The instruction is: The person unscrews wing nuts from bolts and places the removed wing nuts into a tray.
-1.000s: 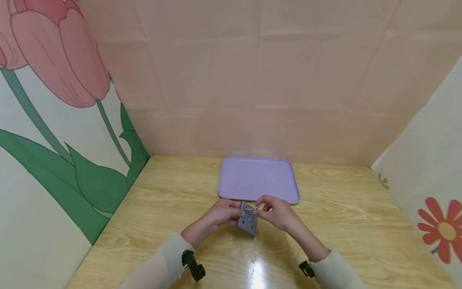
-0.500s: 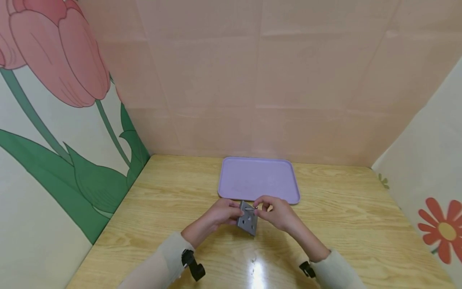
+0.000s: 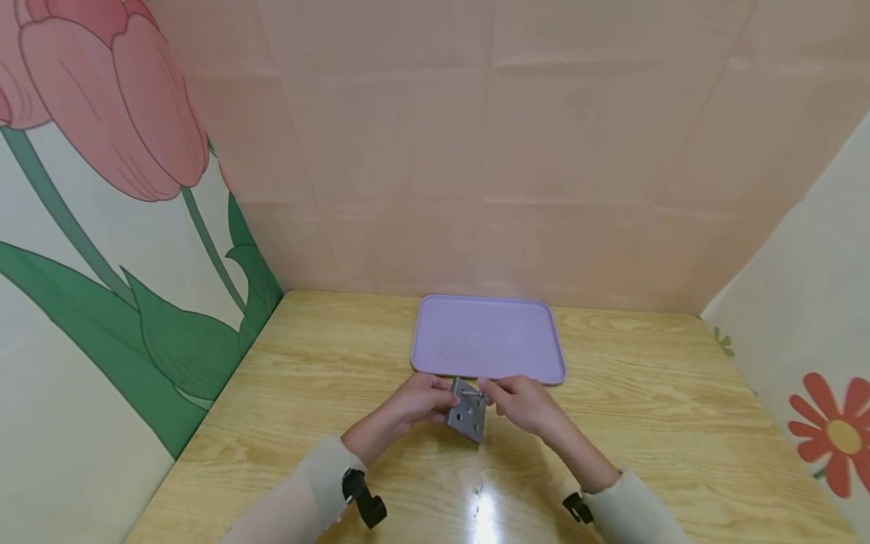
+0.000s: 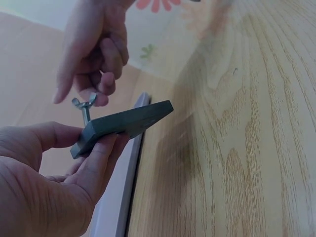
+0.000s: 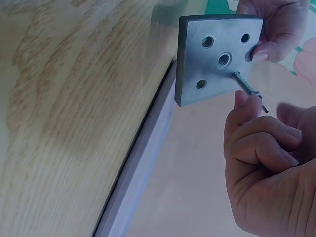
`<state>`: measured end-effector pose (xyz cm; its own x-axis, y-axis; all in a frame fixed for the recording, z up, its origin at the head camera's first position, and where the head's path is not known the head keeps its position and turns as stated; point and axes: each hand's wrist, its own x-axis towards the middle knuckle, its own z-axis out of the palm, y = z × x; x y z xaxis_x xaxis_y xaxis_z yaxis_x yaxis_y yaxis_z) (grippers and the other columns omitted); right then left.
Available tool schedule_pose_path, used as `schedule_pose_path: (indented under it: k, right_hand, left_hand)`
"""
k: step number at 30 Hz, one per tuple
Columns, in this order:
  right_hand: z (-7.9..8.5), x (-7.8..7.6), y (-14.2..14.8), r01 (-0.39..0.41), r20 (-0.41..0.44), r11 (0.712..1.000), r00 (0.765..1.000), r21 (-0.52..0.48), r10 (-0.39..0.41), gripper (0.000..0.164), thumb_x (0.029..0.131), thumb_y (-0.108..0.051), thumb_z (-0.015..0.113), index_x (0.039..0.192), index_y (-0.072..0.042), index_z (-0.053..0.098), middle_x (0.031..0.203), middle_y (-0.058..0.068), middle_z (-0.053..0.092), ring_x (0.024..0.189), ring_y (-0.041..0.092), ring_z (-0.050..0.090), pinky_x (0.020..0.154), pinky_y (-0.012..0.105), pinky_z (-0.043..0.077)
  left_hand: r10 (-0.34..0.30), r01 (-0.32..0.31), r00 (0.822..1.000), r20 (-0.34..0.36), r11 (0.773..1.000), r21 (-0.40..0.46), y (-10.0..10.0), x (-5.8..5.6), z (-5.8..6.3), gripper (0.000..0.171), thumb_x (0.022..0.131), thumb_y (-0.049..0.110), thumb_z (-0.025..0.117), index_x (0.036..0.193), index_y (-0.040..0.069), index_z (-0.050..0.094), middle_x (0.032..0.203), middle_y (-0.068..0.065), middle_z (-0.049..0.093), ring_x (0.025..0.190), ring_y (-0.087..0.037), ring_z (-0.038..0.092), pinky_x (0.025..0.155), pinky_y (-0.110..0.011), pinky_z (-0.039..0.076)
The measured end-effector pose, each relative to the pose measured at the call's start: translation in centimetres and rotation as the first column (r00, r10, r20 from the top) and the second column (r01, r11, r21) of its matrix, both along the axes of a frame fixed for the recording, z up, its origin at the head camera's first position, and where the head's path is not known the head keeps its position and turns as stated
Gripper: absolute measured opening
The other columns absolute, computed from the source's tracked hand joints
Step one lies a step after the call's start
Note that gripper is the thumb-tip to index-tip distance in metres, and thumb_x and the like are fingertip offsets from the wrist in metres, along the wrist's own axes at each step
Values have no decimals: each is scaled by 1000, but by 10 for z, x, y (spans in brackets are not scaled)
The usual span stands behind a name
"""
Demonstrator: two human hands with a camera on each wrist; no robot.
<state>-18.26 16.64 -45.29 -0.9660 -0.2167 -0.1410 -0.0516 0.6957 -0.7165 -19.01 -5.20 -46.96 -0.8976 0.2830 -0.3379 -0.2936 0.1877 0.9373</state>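
My left hand (image 3: 423,398) grips one edge of a square grey metal plate (image 3: 466,423), held tilted above the table. The plate has several holes, the middle one threaded, as the right wrist view shows. In a corner hole stands a wing screw (image 5: 245,85), its winged head (image 4: 85,102) well out from the plate's face. My right hand (image 3: 525,403) is at that head with its fingers bent. An index fingertip (image 5: 254,104) touches or nearly touches a wing, while the thumb (image 4: 61,86) stands apart from it.
A light purple tray (image 3: 485,336) lies flat on the wood-grain table (image 3: 326,340), just beyond my hands. A pinkish wall covering (image 3: 476,174) rises at the back. Flower-printed panels stand at the left and right.
My right hand has turned at the wing screw; its thumb and index finger, earlier pinching the head, are now spread. The left hand and plate stay in place.
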Motion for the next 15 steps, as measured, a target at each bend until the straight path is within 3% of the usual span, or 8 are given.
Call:
schedule_pose_path:
  k: [5,15]
  right_hand:
    - [-2,1,-2,25,26,998,999,-50,-23,61,106,-53,40,89,-7,76,68,2,65,73,18,59,66,32,46]
    - [-5,1,-4,4,69,991,998,-133,5,50,108,-43,43,92,-6,74,69,3,63,69,22,57,61,30,42]
  left_hand:
    - [6,-6,1000,-6,1000,-2,0,0,-1,26,89,5,70,111,-9,68,100,-16,75,86,-20,71,72,-32,61]
    - [11,-11,1000,-5,1000,1,-1,0,-3,27,90,5,70,113,-9,67,102,-17,75,88,-21,72,72,-33,62]
